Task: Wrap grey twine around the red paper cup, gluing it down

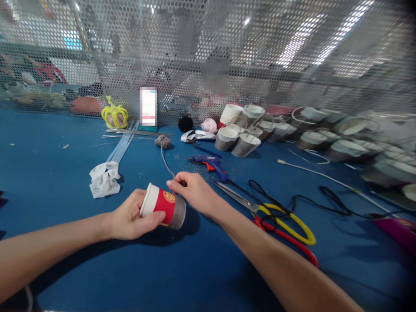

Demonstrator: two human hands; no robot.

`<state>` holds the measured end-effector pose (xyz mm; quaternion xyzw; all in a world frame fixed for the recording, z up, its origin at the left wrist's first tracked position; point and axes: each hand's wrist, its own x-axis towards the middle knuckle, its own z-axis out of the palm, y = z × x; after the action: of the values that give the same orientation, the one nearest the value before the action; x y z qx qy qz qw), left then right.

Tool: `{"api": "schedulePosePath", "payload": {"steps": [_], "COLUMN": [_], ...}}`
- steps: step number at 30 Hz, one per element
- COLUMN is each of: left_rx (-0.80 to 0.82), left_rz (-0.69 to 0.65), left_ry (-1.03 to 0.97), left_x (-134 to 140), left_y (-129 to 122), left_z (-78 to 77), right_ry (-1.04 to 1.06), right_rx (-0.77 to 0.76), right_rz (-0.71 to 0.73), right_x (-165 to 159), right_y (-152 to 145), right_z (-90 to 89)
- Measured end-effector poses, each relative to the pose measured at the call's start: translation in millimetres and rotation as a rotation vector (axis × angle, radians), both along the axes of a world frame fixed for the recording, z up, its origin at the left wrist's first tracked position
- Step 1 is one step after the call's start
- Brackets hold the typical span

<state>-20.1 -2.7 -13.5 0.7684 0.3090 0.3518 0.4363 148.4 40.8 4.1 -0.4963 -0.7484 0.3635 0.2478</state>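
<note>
My left hand [131, 216] is wrapped round a red and white paper cup [164, 203], which lies tilted with its rim to the left. Grey yarn is wound round the cup's base end [179, 213]. Between the thumb and fingers of my right hand [191, 188] is a strand of grey yarn [165, 162], pinched just above the cup. That strand runs back to a small grey yarn ball [163, 141] on the blue table. The inside of the cup is hidden from view.
A blue glue gun [209, 164] and large scissors [247, 203] with red and yellow handles lie on the right. Behind them stand several yarn-wrapped cups [246, 144]. Crumpled white paper [104, 180] is at left. A perforated metal screen [182, 52] closes the back.
</note>
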Motion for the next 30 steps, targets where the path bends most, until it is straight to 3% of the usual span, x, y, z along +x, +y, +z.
{"api": "schedulePosePath", "payload": {"steps": [25, 30], "left_rx": [0.047, -0.064], "left_rz": [-0.05, -0.041], "left_ry": [-0.057, -0.06], "left_x": [0.9, -0.6], "left_y": [1.8, 1.2], "left_z": [4.8, 2.0], "right_ry": [-0.033, -0.024], "right_rx": [-0.062, -0.069], "right_rz": [0.036, 0.032], "right_x": [-2.0, -2.7], "right_y": [-0.2, 0.2], "right_z": [-4.2, -4.3]}}
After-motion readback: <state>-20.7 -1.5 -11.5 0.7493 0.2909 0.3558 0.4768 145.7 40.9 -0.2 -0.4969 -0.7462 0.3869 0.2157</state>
